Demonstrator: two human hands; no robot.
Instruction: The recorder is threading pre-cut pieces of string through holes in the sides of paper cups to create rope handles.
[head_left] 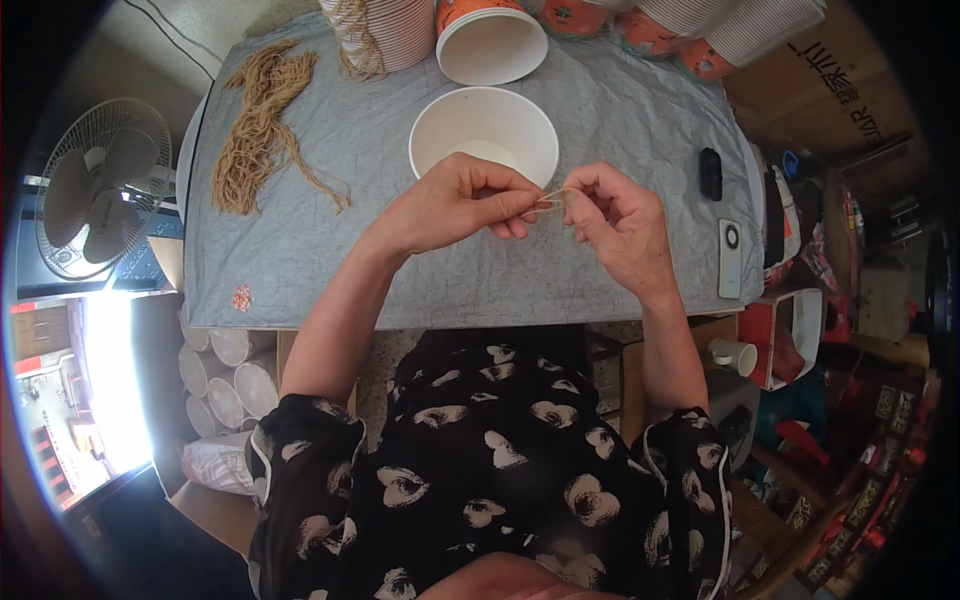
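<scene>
My left hand (475, 200) and my right hand (618, 220) are close together above the near part of the table. Both are closed in a pinch on a thin, light-coloured string (550, 200), which forms a small loop between the fingertips. Just beyond my hands stands a white paper bucket (484, 118), its open mouth facing up and its near rim partly hidden by my left hand. A bundle of tan twine (262, 135) lies loosely spread at the left of the table, with one strand trailing toward the middle.
Stacked paper buckets (385, 35) stand along the far edge, beside a tipped orange-patterned bucket (490, 45). A black case (710, 174) and a pale phone (731, 258) lie at the right on the grey tablecloth (330, 270). A fan (105, 190) stands left of the table.
</scene>
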